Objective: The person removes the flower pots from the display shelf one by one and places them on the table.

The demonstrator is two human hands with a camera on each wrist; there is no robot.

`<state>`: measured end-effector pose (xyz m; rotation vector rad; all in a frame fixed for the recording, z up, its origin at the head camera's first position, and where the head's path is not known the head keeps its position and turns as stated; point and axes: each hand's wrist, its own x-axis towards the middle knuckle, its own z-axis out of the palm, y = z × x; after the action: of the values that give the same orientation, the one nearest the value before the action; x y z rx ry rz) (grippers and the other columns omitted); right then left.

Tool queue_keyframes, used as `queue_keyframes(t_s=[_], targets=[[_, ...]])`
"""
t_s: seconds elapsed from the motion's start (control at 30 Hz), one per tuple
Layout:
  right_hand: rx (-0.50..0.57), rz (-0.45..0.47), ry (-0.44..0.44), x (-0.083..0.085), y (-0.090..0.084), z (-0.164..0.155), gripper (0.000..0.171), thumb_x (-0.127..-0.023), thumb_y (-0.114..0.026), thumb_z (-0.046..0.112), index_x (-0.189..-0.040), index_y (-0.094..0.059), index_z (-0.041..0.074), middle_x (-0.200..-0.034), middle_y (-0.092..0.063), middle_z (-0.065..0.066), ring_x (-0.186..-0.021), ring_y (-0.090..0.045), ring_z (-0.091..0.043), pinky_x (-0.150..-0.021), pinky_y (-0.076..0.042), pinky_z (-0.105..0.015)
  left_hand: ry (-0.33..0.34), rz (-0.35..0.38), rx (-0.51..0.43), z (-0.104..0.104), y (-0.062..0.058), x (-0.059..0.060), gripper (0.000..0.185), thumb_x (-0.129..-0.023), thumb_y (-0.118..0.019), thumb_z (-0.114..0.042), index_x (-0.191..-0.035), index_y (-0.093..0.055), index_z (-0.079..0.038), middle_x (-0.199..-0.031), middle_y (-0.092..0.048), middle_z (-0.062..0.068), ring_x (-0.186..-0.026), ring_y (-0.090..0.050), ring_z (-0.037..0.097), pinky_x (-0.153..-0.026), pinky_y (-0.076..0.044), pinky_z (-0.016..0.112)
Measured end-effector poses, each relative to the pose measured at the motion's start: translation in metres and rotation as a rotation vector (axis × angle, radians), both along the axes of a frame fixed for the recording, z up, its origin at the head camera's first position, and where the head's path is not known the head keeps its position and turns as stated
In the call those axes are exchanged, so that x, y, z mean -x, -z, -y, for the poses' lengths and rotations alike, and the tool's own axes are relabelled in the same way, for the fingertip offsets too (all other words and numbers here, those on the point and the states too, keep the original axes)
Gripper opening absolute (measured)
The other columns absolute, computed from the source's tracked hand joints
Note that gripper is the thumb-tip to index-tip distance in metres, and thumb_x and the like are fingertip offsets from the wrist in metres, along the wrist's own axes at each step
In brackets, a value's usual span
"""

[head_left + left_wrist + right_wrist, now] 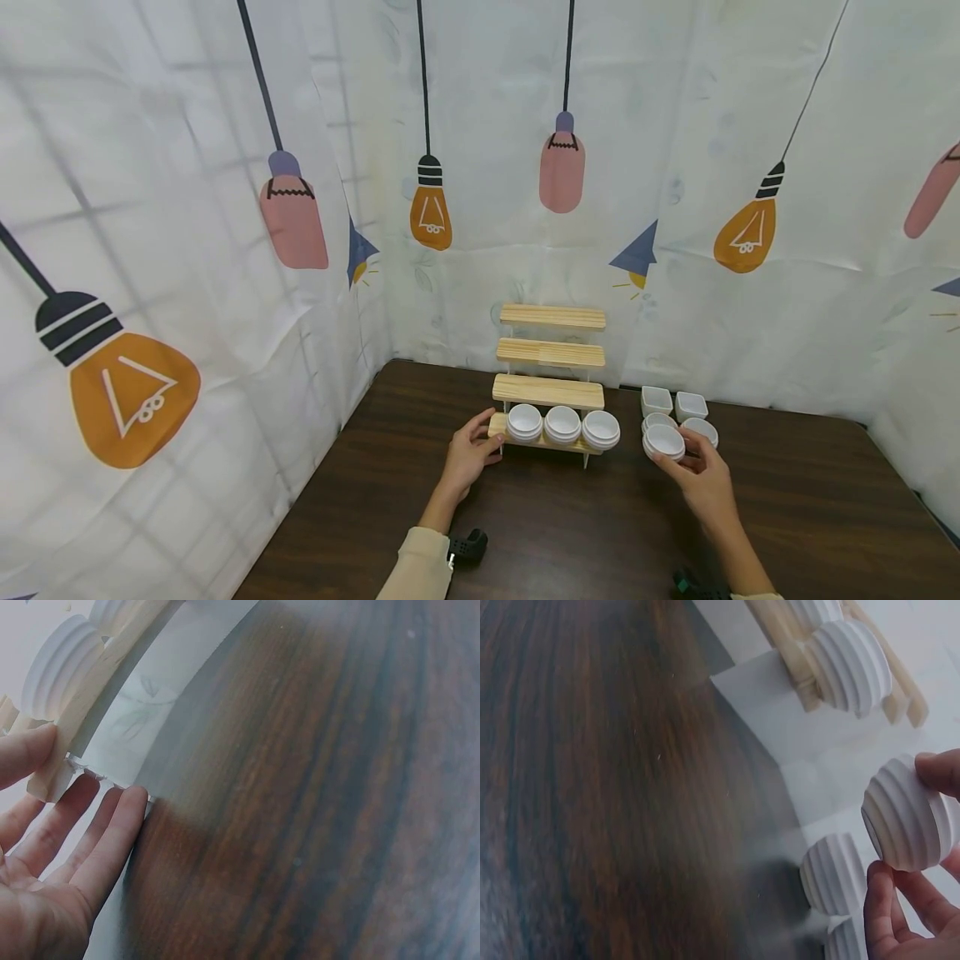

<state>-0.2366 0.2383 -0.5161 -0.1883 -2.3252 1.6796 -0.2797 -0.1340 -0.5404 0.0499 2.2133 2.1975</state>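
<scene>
A tiered wooden display stand [548, 390] stands against the back of the table, its light boards rising in steps. My left hand [467, 457] grips the left end of its lowest board, thumb on top and fingers beneath in the left wrist view. Three white round bowls sit in a row on that board: left [524, 423], middle [562, 425] and right [601, 429]. Off to the right, my right hand [703, 482] holds another white ribbed bowl [904, 817] between thumb and fingers. In the right wrist view it is lifted and tilted, apart from the bowl [834, 874] below it.
Behind the right hand stand two white square bowls, one left [656, 401] and one right [691, 406], with round bowls [701, 430] in front of them. The dark wooden table [570, 525] meets a white patterned curtain [480, 275] at the back and left.
</scene>
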Motion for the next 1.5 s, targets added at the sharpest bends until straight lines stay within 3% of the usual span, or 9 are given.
queue_keyframes(t_s=[0.4, 0.5, 0.67, 1.1, 1.5], targets=[[-0.057, 0.038, -0.041, 0.000, 0.008, -0.014, 0.065, -0.091, -0.081, 0.023, -0.146, -0.051, 0.007, -0.110, -0.057, 0.012, -0.087, -0.060, 0.004, -0.071, -0.053, -0.014, 0.003, -0.012, 0.006, 0.000, 0.000, 0.000, 0.060, -0.099, -0.068, -0.013, -0.154, -0.046, -0.009, -0.129, -0.065, 0.020, -0.112, -0.069, 0.038, -0.083, -0.066, 0.039], [-0.088, 0.059, -0.041, 0.001, 0.011, -0.016, 0.066, -0.091, -0.080, 0.028, -0.146, -0.050, 0.008, -0.114, -0.059, 0.008, -0.087, -0.060, 0.004, -0.072, -0.053, -0.015, 0.003, -0.016, 0.007, 0.000, 0.000, -0.001, 0.061, -0.099, -0.069, -0.014, -0.154, -0.045, -0.008, -0.129, -0.066, 0.021, -0.111, -0.070, 0.036, -0.084, -0.065, 0.041], [-0.121, 0.107, -0.045, 0.001, 0.014, -0.019, 0.070, -0.091, -0.080, 0.032, -0.148, -0.049, 0.008, -0.127, -0.059, -0.010, -0.087, -0.058, 0.004, -0.072, -0.053, -0.016, 0.007, -0.018, -0.002, -0.001, 0.001, -0.002, 0.061, -0.099, -0.069, -0.013, -0.155, -0.044, -0.006, -0.129, -0.066, 0.022, -0.113, -0.069, 0.040, -0.086, -0.064, 0.046], [-0.161, 0.172, -0.099, 0.003, 0.021, -0.026, 0.068, -0.090, -0.081, 0.036, -0.145, -0.050, 0.010, -0.133, -0.060, -0.016, -0.091, -0.058, 0.002, -0.074, -0.051, -0.020, 0.005, -0.025, -0.001, 0.000, 0.003, 0.000, 0.061, -0.099, -0.068, -0.011, -0.155, -0.043, -0.006, -0.128, -0.066, 0.022, -0.114, -0.068, 0.042, -0.086, -0.064, 0.047], [-0.187, 0.170, -0.140, 0.004, 0.024, -0.027, 0.068, -0.091, -0.080, 0.031, -0.146, -0.049, 0.006, -0.137, -0.060, -0.024, -0.089, -0.057, 0.004, -0.073, -0.050, -0.020, -0.006, -0.010, -0.001, -0.001, 0.002, 0.000, 0.060, -0.099, -0.068, -0.010, -0.155, -0.045, -0.009, -0.128, -0.067, 0.021, -0.114, -0.068, 0.042, -0.086, -0.064, 0.047]])
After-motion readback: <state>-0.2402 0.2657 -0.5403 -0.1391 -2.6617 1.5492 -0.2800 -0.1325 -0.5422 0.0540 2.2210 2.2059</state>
